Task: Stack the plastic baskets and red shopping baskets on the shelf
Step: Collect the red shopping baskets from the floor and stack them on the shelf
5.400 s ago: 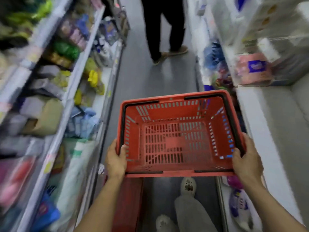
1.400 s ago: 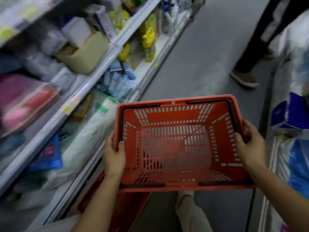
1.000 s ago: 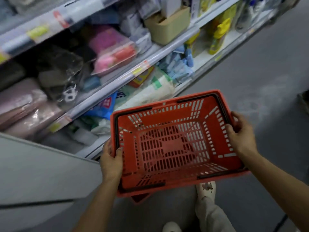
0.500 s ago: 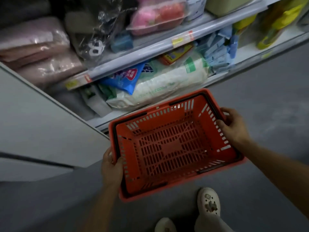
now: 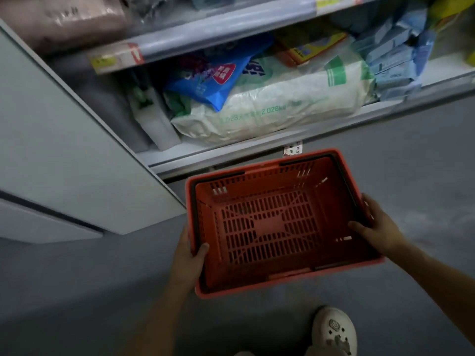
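An empty red shopping basket (image 5: 272,224) with a slotted bottom and black handles folded along its rim hangs level above the grey floor, in front of the bottom shelf (image 5: 257,147). My left hand (image 5: 189,255) grips its left rim, thumb inside. My right hand (image 5: 376,227) grips its right rim, fingers inside. No other basket shows.
The bottom shelf holds a large white sack (image 5: 277,106), a blue bag (image 5: 210,83) and blue packets (image 5: 395,57). A grey end panel (image 5: 64,150) stands to the left. My white shoe (image 5: 334,330) is on the grey floor (image 5: 424,150) below the basket.
I have turned left from the aisle to face the shelf's left end. The basket has come lower and nearer the bottom shelf, still held by both hands.
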`<state>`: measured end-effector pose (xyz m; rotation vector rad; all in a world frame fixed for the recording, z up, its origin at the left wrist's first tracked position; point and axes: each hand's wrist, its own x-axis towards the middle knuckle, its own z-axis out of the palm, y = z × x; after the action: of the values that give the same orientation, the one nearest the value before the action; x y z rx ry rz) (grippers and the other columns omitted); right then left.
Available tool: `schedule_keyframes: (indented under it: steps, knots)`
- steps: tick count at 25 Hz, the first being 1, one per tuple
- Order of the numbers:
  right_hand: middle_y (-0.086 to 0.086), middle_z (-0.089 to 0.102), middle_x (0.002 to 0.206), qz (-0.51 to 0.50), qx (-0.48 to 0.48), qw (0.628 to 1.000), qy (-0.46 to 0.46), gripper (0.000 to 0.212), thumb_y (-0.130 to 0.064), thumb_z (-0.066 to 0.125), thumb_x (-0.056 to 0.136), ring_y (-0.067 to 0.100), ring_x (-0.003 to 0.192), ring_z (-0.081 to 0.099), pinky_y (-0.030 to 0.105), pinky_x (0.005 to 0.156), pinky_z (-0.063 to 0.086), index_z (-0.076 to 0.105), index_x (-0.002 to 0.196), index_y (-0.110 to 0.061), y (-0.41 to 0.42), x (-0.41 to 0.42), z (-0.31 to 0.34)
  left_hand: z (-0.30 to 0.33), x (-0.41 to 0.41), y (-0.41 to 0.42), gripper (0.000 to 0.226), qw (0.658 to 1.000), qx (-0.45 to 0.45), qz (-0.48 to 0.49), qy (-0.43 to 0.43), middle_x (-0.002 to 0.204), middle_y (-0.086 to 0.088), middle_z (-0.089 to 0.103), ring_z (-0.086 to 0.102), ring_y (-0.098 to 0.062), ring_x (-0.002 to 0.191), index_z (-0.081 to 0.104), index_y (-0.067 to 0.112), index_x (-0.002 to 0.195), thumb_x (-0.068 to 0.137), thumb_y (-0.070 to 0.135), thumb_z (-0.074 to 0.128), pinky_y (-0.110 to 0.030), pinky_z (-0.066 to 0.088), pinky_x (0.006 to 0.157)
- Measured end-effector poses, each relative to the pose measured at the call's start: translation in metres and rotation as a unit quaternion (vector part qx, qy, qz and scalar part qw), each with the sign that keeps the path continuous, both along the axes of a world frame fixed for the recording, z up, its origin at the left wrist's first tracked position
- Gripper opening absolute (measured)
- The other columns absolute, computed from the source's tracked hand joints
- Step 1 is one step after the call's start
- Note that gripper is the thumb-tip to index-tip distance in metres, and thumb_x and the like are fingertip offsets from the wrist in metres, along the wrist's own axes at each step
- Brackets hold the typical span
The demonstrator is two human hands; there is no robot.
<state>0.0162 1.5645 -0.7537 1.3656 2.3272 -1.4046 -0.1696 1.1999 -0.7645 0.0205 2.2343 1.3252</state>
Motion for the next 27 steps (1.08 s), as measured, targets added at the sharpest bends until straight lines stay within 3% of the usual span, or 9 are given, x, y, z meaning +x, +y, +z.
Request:
schedule_keyframes:
  steps: [3,6,9,14,18,24,27]
  knots:
    - [-0.002,0.055,0.122,-0.017,-0.006,0.999,0.04,0.07,-0.011,0.065,0.086,0.022,0.107,0.055,0.045,0.097,0.044,0.031,0.145,-0.029,0.004,-0.002,-0.022,-0.026,0.004,-0.004,0.059,0.999,0.033,0.021,0.013,0.123,0.018,0.059,0.062,0.01,0.1,0.036,0.033,0.144,0.092,0.022,0.062,-0.016,0.054,0.081]
    - [0.004,0.06,0.116,-0.06,-0.049,0.995,0.063,0.063,-0.006,0.064,0.086,0.026,0.101,0.061,0.041,0.088,0.05,0.042,0.14,-0.028,0.011,-0.005,-0.024,-0.033,0.008,0.0,0.059,0.995,0.073,0.066,0.014,0.122,0.016,0.06,0.063,0.009,0.102,0.039,0.033,0.143,0.09,0.024,0.064,-0.017,0.056,0.079]
    - [0.004,0.061,0.112,-0.07,-0.071,0.993,0.068,0.066,-0.003,0.063,0.085,0.016,0.092,0.062,0.041,0.084,0.052,0.043,0.14,-0.032,0.013,-0.006,-0.021,-0.027,0.012,0.002,0.067,0.992,0.094,0.081,0.016,0.123,0.021,0.056,0.061,0.012,0.102,0.037,0.037,0.143,0.084,0.04,0.067,-0.017,0.057,0.076]
    - [0.001,0.065,0.113,-0.107,-0.118,0.982,0.101,0.062,-0.006,0.061,0.086,0.022,0.094,0.066,0.037,0.073,0.055,0.047,0.136,-0.04,0.023,-0.023,-0.019,-0.027,-0.008,0.009,0.057,0.991,0.106,0.086,-0.01,0.128,0.003,0.054,0.06,-0.003,0.104,0.035,0.034,0.144,0.093,0.024,0.057,-0.017,0.057,0.066]
    - [0.006,0.064,0.115,-0.111,-0.118,0.98,0.113,0.061,-0.001,0.057,0.088,0.026,0.096,0.066,0.037,0.069,0.057,0.051,0.129,-0.045,0.024,-0.027,-0.015,-0.022,-0.012,0.011,0.054,0.989,0.101,0.107,-0.002,0.134,-0.003,0.052,0.06,-0.011,0.107,0.039,0.04,0.14,0.093,0.024,0.059,-0.023,0.059,0.067]
    - [0.008,0.064,0.11,-0.109,-0.12,0.981,0.105,0.061,-0.002,0.059,0.088,0.026,0.091,0.067,0.03,0.06,0.058,0.051,0.124,-0.05,0.017,-0.019,0.041,0.032,-0.008,0.003,0.05,0.991,0.076,0.109,-0.007,0.134,-0.005,0.054,0.061,-0.022,0.109,0.044,0.041,0.135,0.091,0.025,0.061,-0.024,0.056,0.064]
    - [0.01,0.065,0.11,-0.111,-0.124,0.98,0.106,0.062,0.0,0.06,0.087,0.025,0.087,0.069,0.028,0.059,0.058,0.052,0.128,-0.045,0.012,-0.012,0.093,0.087,-0.005,-0.005,0.049,0.993,0.067,0.099,0.003,0.133,-0.006,0.054,0.062,-0.018,0.106,0.045,0.039,0.136,0.091,0.026,0.061,-0.027,0.057,0.068]
